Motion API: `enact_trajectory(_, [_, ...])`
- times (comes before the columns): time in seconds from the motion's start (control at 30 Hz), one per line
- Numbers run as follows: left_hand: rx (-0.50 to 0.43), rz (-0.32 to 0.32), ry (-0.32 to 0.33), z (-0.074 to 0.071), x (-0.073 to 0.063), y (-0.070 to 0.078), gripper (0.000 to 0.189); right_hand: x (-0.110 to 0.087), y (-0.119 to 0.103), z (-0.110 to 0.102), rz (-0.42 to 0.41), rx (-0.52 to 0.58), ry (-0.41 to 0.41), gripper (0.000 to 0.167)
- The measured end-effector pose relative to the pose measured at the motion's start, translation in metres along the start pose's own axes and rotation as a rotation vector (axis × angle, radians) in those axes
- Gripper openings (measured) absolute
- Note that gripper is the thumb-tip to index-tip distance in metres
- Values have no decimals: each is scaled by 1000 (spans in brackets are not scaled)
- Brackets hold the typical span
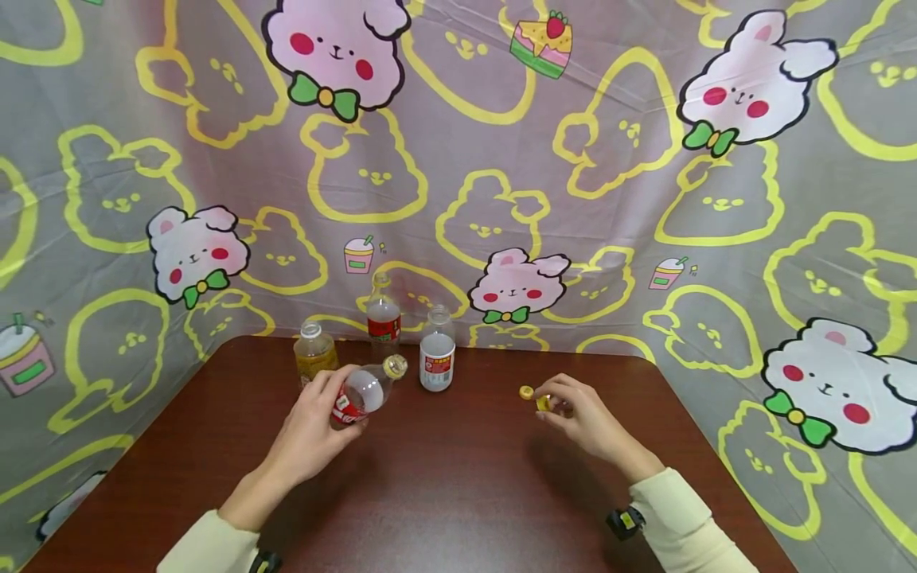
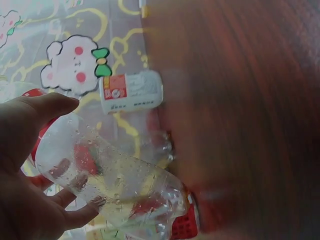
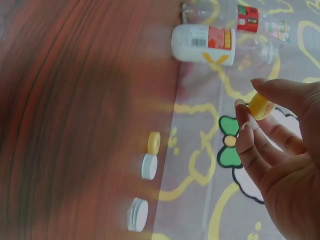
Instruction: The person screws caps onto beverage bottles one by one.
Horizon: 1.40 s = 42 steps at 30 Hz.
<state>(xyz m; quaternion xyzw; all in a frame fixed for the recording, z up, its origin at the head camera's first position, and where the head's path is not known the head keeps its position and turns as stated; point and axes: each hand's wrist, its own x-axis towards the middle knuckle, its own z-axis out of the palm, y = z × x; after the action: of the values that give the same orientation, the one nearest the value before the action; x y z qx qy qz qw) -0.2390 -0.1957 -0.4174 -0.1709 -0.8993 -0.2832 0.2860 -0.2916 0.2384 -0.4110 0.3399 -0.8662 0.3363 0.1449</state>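
My left hand [image 1: 315, 418] grips a clear plastic bottle [image 1: 372, 388] by its red label. The bottle leans, its yellowish neck pointing up to the right. In the left wrist view droplets show on the clear wall of the bottle [image 2: 120, 175], with the thumb and fingers around its label end. Over the right side of the table, my right hand [image 1: 583, 414] pinches a yellow bottle cap [image 3: 261, 106] between thumb and fingertips. Another yellow cap [image 1: 526, 392] lies on the table close to these fingertips. Two white caps [image 3: 149, 166] lie near it in the right wrist view.
Behind the left hand stand a bottle with a yellow-brown label [image 1: 315, 358], a clear bottle with a red label [image 1: 384, 322] and a white-labelled bottle [image 1: 437, 358], all without caps. A patterned cloth [image 1: 609, 270] hangs along the back and sides of the brown table [image 1: 458, 493].
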Motion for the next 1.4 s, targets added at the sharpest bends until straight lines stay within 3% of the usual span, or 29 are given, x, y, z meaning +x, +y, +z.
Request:
enact_trajectory(0.3, [45,21,-79,18,-2,11,85,5,-14,10,-48,82,18,34])
enact_trajectory(0.53, [78,61,-115,31,-3,17,85,10,-31,18,-16,147,24,32])
enact_trajectory(0.73, [92,55,-160,38,-3,24,87,13,-46,23,18,202,3,32])
enact_trajectory(1.07, [128,53,-254,47,1,38,86,19,-57,29,2,284,-5,34])
enact_trajectory(1.4, [151,97,-255,53,-1,47,84,21,-65,32,11,323,-39,30])
